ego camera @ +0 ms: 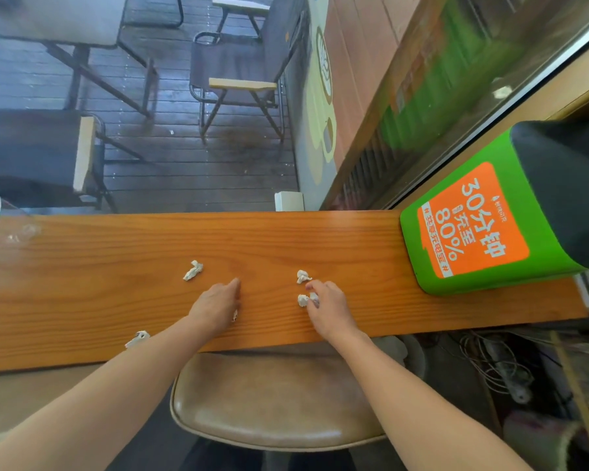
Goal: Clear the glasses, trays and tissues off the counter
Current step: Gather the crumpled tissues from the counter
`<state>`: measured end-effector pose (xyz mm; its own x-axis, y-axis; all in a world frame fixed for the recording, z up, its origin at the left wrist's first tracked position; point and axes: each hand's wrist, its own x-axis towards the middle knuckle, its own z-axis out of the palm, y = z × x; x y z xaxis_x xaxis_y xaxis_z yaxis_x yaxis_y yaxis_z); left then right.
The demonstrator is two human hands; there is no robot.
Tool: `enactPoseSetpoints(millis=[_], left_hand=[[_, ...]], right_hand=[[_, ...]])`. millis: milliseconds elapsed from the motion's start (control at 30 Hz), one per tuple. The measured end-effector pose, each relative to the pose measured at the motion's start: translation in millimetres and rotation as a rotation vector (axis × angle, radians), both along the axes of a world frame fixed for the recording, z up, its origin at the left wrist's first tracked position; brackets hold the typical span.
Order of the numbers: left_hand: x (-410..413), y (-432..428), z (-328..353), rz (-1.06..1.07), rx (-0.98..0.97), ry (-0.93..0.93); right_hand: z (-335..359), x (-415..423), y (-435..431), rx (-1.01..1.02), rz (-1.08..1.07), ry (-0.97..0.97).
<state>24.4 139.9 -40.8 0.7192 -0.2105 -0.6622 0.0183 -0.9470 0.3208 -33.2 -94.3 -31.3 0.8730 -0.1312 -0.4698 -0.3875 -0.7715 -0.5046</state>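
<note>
Several crumpled white tissues lie on the wooden counter [82, 283]. One tissue [193, 269] sits left of centre, another tissue [303, 276] just beyond my right fingertips, and a third tissue [137, 338] near the front edge at the left. My right hand [327, 305] is curled around a tissue wad [307, 299] that shows at its fingers. My left hand [218, 302] rests palm down on the counter, with a bit of white tissue [234, 315] peeking from under it. A clear glass [0, 219] stands at the far left edge, partly cut off.
A green charging station [483, 226] with an orange label fills the counter's right end. A tan stool seat [272, 399] sits below the counter's front edge. Beyond the window are folding chairs [242, 73] and tables on dark decking. Cables lie on the floor at right.
</note>
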Motion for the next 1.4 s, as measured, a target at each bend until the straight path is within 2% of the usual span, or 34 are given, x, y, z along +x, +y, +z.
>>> enactPoseSetpoints(millis=[233, 333, 433, 533, 667, 800, 900, 967, 1133, 1267, 1400], left_hand=[[-1, 21, 2, -0.016, -0.056, -0.138], [-2, 27, 8, -0.184, 0.025, -0.095], [-5, 22, 1, -0.373, 0.118, -0.134], [-4, 17, -7, -0.431, 0.072, -0.152], [-1, 22, -8, -0.459, 0.025, -0.087], [3, 29, 2, -0.341, -0.080, -0.135], [13, 45, 14, -0.162, -0.192, -0.260], [20, 63, 18, -0.112, -0.202, -0.274], [16, 117, 16, 0.018, -0.017, -0.186], [-9, 152, 10, 0.142, 0.018, -0.182], [-38, 180, -1, 0.000, 0.144, -0.154]], right_hand=[[-11, 2, 24, -0.090, 0.102, 0.054], [-5, 7, 22, -0.068, 0.098, 0.033], [0, 18, 18, -0.045, 0.066, 0.007], [-1, 35, 14, -0.043, -0.003, -0.001], [-9, 53, 16, -0.136, -0.044, 0.008], [-14, 53, 22, -0.178, -0.053, 0.053], [-15, 50, 25, -0.235, 0.002, 0.179], [-19, 49, 26, -0.303, 0.065, 0.252], [-26, 53, 31, -0.328, 0.127, 0.206], [-19, 50, 62, -0.236, 0.131, 0.135], [-10, 52, 120, -0.140, 0.177, 0.053]])
